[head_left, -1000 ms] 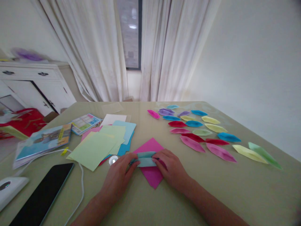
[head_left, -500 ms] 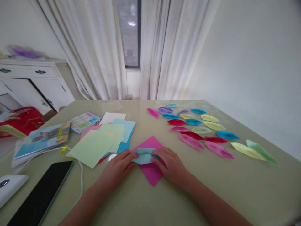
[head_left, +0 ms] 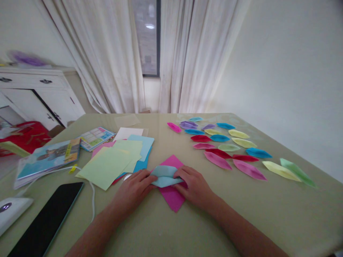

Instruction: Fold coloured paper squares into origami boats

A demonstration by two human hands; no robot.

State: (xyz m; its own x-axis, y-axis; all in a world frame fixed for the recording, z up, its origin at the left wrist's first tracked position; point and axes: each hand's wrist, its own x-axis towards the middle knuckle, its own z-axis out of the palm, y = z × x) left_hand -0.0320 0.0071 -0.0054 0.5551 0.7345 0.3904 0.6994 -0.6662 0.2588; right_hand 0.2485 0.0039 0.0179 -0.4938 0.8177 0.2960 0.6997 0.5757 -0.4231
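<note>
A light blue folded paper, shaped like a small boat with pointed ends, is held between my two hands. My left hand pinches its left end, and my right hand grips the right end between thumb and fingers. The paper's middle bulges apart along a lengthwise crease. Beneath it lies a magenta square of paper, turned cornerwise on the table. My fingers cover both tips of the blue paper.
Several folded paper boats in many colours lie at the right. Left are loose paper sheets, a booklet, a printed card, a black phone, a white cable and a white device.
The blue paper has spread wider at its middle, its upper flap rising a little. Both hands keep their hold in nearly the same place.
</note>
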